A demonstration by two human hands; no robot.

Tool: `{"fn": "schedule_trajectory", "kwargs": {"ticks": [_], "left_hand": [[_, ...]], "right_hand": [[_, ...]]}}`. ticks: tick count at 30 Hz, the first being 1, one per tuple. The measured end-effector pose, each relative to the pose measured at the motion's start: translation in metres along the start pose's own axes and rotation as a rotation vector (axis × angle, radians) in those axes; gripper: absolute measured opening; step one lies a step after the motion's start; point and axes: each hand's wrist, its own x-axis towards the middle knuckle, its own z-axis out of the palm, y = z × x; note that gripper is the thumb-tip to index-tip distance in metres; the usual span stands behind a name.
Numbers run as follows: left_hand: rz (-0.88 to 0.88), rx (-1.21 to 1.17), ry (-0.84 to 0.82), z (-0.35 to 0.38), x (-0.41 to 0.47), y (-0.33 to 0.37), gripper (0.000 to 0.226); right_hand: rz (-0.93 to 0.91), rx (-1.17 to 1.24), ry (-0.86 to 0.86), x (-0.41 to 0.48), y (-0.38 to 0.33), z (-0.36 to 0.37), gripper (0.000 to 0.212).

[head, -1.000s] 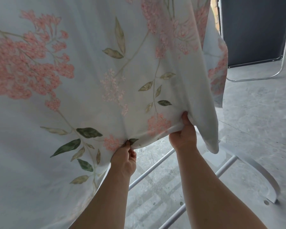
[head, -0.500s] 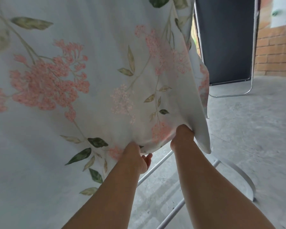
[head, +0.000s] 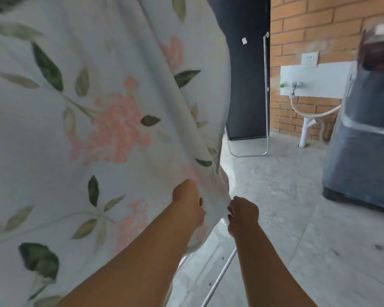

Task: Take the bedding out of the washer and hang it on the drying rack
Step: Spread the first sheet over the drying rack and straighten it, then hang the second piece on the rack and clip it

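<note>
A large white bedsheet with pink flowers and green leaves hangs in front of me and fills the left of the view. My left hand grips its lower edge near the corner. My right hand pinches the same edge just to the right, fingers curled. A thin white bar of the drying rack shows below, between my forearms; the rest of the rack is hidden by the sheet. The dark grey washer stands at the right edge.
A dark panel in a metal tube frame leans against the brick wall behind the sheet. A tap and hose sit on a white wall strip beside the washer. The floor is grey concrete.
The view has swung right, bringing the washer and tap into sight. My hands have come closer together along the sheet's lower edge, which is now bunched between them.
</note>
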Motion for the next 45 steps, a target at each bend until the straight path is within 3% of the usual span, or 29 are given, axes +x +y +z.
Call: {"fn": "schedule_trajectory", "kwargs": {"ticks": [2, 5, 9, 11, 15, 20, 29, 37, 41, 45], "left_hand": [[0.001, 0.078, -0.042, 0.015, -0.047, 0.037, 0.018], [0.217, 0.235, -0.09, 0.046, -0.128, 0.107, 0.023], [0.489, 0.375, -0.155, 0.081, -0.217, 0.189, 0.032], [0.603, 0.464, -0.106, 0.092, -0.239, 0.221, 0.03], [0.846, 0.683, -0.035, 0.101, -0.247, 0.244, 0.016], [1.096, 0.915, 0.051, 0.095, -0.23, 0.233, 0.005], [1.133, 0.977, 0.083, 0.109, -0.158, 0.279, 0.007], [1.1, 0.929, 0.108, 0.151, -0.12, 0.318, 0.008], [1.065, 0.923, 0.215, 0.176, -0.106, 0.331, 0.004], [0.917, 0.865, 0.36, 0.202, -0.108, 0.339, 0.01]], "right_hand": [[-0.022, -0.156, -0.054, -0.047, -0.05, 0.02, 0.03], [-0.095, -0.183, -0.048, -0.112, -0.128, 0.046, 0.023], [-0.013, -0.219, -0.123, -0.205, -0.237, 0.067, 0.042], [-0.043, -0.318, -0.176, -0.234, -0.276, 0.075, 0.043], [-0.125, -0.372, -0.14, -0.255, -0.322, 0.089, 0.026], [-0.146, -0.476, -0.151, -0.24, -0.346, 0.106, 0.025], [-0.114, -0.702, -0.197, -0.175, -0.353, 0.193, 0.023], [0.157, -0.783, -0.334, -0.101, -0.374, 0.24, 0.077], [0.303, -0.727, -0.52, -0.069, -0.397, 0.256, 0.077], [0.392, -0.664, -0.696, -0.055, -0.428, 0.282, 0.053]]}}
